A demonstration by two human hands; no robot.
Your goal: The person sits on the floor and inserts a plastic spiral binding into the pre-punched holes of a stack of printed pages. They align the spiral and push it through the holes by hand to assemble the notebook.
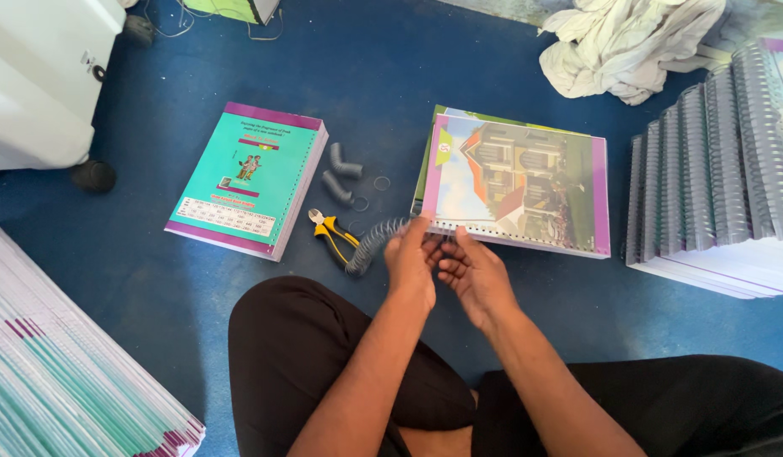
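We pinch the grey spiral coil (376, 241) with our left hand (411, 258) at the punched edge of the house-cover book (516, 182); our right hand (473, 272), fingers curled narrow, steadies it. The coil looks light and springy, best held near the book's edge.

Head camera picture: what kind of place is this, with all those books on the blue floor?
Probably a small book-binding workshop, set up on a floor. The left hand and right hand are at a grey spiral coil along a punched booklet. Spiral-bound books are stacked beside it.
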